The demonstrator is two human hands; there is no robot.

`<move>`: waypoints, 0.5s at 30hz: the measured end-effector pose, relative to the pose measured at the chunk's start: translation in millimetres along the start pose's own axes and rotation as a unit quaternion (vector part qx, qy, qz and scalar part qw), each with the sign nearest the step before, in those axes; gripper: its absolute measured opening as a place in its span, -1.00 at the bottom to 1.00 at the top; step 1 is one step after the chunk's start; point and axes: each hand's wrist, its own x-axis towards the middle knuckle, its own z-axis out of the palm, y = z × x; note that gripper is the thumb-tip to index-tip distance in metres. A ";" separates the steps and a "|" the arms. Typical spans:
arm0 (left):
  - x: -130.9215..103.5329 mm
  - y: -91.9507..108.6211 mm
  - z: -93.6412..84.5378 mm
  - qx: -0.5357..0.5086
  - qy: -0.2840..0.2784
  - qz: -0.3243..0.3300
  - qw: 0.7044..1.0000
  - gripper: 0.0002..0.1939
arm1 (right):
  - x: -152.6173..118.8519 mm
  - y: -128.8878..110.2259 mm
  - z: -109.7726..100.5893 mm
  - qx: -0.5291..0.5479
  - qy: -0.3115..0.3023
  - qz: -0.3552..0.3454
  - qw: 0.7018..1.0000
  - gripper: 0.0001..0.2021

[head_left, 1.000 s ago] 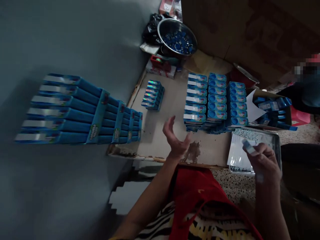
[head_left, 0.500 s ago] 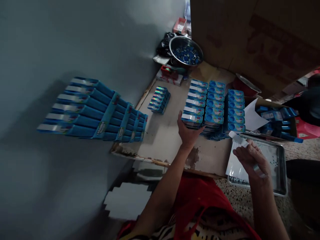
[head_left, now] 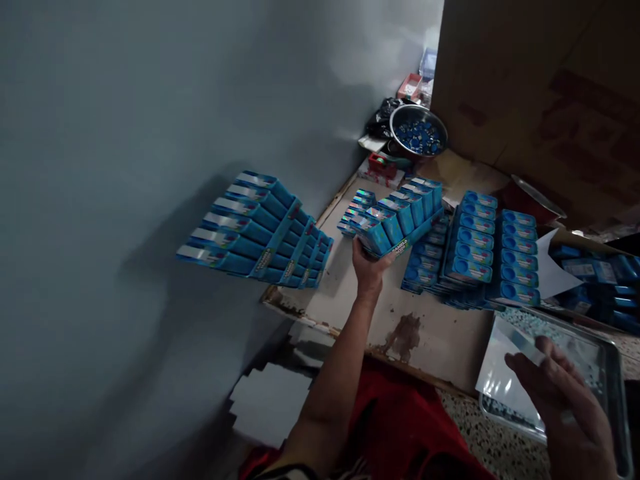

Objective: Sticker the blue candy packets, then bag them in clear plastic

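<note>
Person's left hand (head_left: 370, 272) grips near end of tilted row of glossy blue cardboard boxes (head_left: 403, 219) above pale, stained table (head_left: 336, 300), fingers clamped on it, beside upright stacks of blue boxes (head_left: 473, 243). Right hand (head_left: 575, 393), near metal tray (head_left: 619, 393), pinches thin translucent strip (head_left: 521, 340) between fingers. Step in hand looks like one-handed carrying; move appears to call for firm grip, row kept together.

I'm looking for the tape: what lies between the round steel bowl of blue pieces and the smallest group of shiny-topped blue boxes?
A red tape dispenser on a white-and-red patterned box, seen in the head view.
</note>
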 end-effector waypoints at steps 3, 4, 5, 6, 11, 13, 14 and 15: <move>26.9 -7.4 -21.1 0.009 0.021 0.003 1.000 -0.14 | -15.0 -0.7 19.3 -0.025 0.029 0.019 0.999 -0.73; 40.1 -11.0 -27.7 0.019 0.030 0.008 0.999 -0.14 | -16.5 1.1 28.9 -0.027 0.029 0.022 0.999 -0.73; 55.1 -15.3 -33.7 0.032 0.042 0.013 0.999 -0.15 | -16.5 4.0 39.8 -0.026 0.029 0.027 0.999 -0.73; 71.4 -20.5 -38.9 0.052 0.054 0.018 0.997 -0.16 | -15.1 8.1 51.7 -0.024 0.029 0.032 0.999 -0.73; 147.2 -58.0 -57.2 0.181 0.099 0.025 0.978 -0.20 | -1.9 34.6 109.0 -0.044 -0.044 0.091 0.994 -0.66; 166.2 -74.0 -63.9 0.200 0.108 0.034 0.973 -0.19 | 2.0 42.6 127.0 -0.045 -0.058 0.124 0.990 -0.63; 172.9 -81.0 -67.4 0.209 0.101 0.038 0.972 -0.17 | 3.6 45.3 134.9 -0.040 -0.052 0.137 0.988 -0.62; 178.1 -87.0 -71.0 0.219 0.090 0.040 0.971 -0.15 | 5.3 47.2 142.0 -0.035 -0.042 0.148 0.988 -0.61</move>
